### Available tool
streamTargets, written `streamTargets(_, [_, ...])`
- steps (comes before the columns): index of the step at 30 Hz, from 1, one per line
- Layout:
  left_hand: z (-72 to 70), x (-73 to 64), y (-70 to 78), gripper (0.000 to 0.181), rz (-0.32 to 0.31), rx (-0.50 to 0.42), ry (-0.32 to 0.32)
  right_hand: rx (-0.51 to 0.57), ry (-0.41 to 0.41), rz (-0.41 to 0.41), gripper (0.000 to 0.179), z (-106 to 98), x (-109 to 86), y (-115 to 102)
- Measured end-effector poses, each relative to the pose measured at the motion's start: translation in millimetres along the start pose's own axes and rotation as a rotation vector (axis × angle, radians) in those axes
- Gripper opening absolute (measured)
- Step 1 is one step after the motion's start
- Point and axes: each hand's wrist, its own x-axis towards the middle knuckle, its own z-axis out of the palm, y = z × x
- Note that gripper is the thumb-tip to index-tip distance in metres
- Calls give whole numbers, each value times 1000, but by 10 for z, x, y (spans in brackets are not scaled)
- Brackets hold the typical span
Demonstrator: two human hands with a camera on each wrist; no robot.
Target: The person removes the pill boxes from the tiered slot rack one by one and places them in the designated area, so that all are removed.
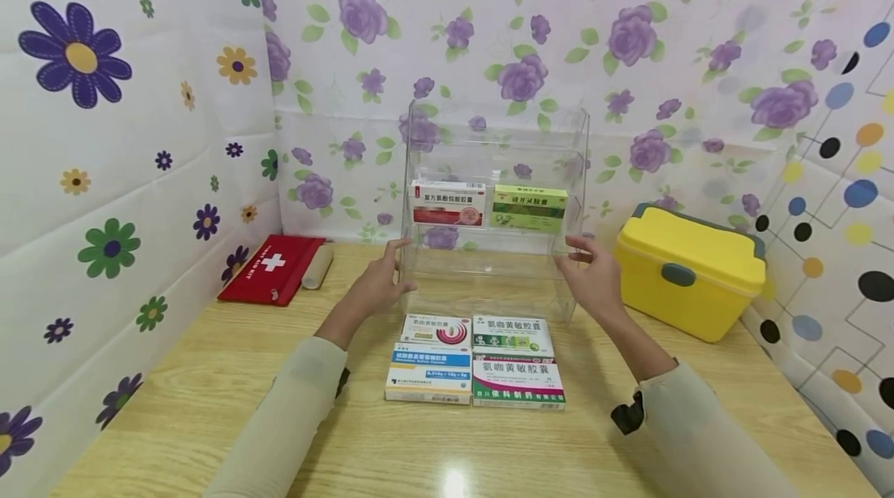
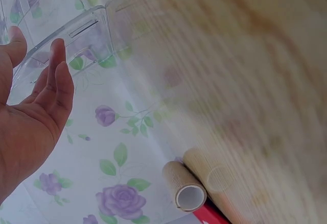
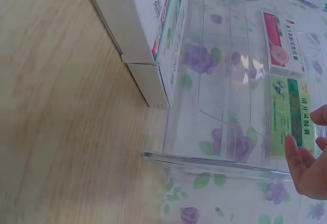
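A clear acrylic tiered rack (image 1: pixel 482 261) stands against the back cloth. On one of its tiers sit a red-and-white medicine box (image 1: pixel 448 205) and a green medicine box (image 1: pixel 529 209), side by side. My left hand (image 1: pixel 377 281) is at the rack's left side, thumb and fingers spread apart. At the right side is my right hand (image 1: pixel 592 274), its fingers loosely bent with a gap from the thumb. Neither hand holds a box; whether they touch the rack is unclear. In the left wrist view, the left hand (image 2: pixel 38 101) has its palm turned toward the rack's side panel.
Several medicine boxes lie before the rack, including a blue-and-white one (image 1: pixel 428 375) and a magenta-and-green one (image 1: pixel 518 383). Left are a red first aid pouch (image 1: pixel 268 273) and a beige roll (image 1: pixel 317 267). A yellow lidded case (image 1: pixel 687 273) stands at right.
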Motion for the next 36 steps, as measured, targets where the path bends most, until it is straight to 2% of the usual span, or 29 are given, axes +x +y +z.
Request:
streamTargets(11, [1, 6, 15, 84, 3, 1, 7, -23, 27, 20, 45, 24, 165, -91])
streamTargets(17, [-7, -5, 31, 84, 9, -3, 7, 12, 96, -28, 41, 47, 286, -104])
streamTargets(22, [-5, 3, 26, 84, -8, 5, 1, 1, 125, -54, 40, 64, 402, -103])
streamTargets(31, [-11, 9, 20, 84, 7, 15, 7, -71, 100, -130, 40, 66, 624, -154])
streamTargets(36, [11, 0, 14, 84, 9, 14, 13, -72, 82, -133, 41, 57, 692, -179])
